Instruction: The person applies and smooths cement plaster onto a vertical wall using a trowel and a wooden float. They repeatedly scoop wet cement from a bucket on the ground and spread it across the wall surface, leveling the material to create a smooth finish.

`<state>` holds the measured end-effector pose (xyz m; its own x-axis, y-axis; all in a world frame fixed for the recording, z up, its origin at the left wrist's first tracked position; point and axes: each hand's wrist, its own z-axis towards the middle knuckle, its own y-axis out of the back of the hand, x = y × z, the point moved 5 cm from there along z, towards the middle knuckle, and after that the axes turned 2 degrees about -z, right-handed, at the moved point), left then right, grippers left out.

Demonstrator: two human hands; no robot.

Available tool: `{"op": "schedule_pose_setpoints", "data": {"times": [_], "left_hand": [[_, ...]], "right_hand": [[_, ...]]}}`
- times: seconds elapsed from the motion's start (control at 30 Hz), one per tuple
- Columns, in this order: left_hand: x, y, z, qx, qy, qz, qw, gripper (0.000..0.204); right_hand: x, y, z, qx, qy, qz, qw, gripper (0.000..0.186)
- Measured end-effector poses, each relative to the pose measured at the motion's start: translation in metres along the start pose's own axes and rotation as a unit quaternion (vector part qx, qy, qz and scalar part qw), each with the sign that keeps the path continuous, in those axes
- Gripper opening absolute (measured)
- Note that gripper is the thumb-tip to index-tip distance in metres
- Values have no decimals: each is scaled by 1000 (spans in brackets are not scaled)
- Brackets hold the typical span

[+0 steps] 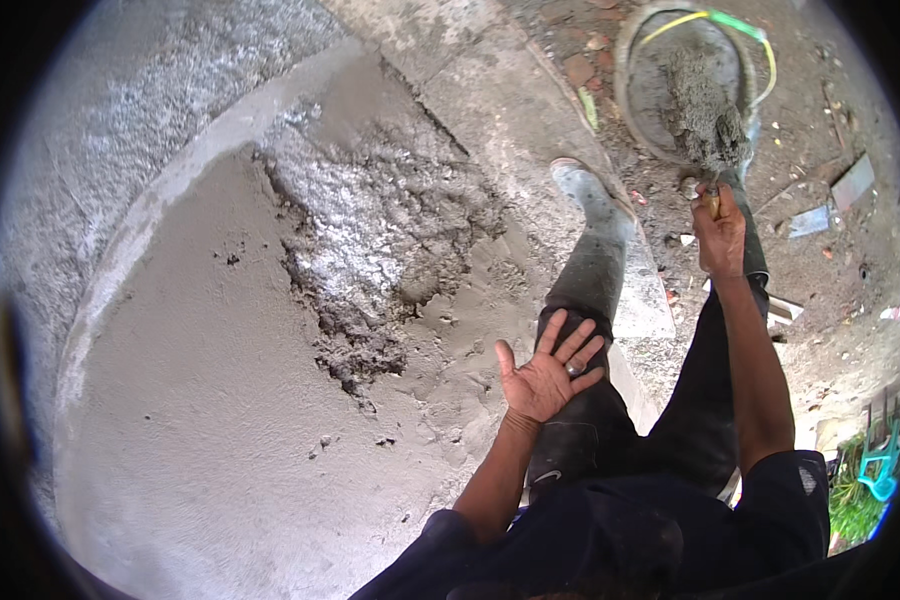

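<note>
My right hand [720,232] is closed round the wooden handle of a trowel [712,200]. Wet grey mortar [705,105] covers the trowel's blade and hides it. The load is over a round mortar bucket [625,95], whose bail is wrapped in yellow and green. From this angle I cannot tell whether the mortar touches the bucket. My left hand [542,385] is palm up beside my left knee, fingers spread, a ring on one finger, holding nothing. To its left lies a surface of smoothed wet mortar [190,330], with a rough, uncovered patch [370,230] further up.
My left boot [595,215] stands on a concrete slab [500,90] beside the rough patch. Rubble, brick bits and flat scraps [852,183] litter the dirt on the right. A turquoise plastic chair [880,465] and green plants [850,500] show at the lower right.
</note>
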<state>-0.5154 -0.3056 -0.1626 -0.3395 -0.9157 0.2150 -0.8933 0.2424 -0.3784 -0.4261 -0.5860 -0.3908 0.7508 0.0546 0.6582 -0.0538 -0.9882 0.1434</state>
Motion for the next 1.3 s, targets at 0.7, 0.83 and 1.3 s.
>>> {"op": "schedule_pose_setpoints", "data": {"times": [0.7,0.83,1.3], "left_hand": [[-44,50,-15,-7,78,-21,997,121],[-36,55,-1,-7,89,-5,996,120],[74,54,-3,-68,31,41,996,113]], "right_hand": [[-36,57,80,-178,-126,-433,875,44],[-66,22,192,20,149,-667,730,26],[-99,32,95,57,-101,-19,993,37]]}}
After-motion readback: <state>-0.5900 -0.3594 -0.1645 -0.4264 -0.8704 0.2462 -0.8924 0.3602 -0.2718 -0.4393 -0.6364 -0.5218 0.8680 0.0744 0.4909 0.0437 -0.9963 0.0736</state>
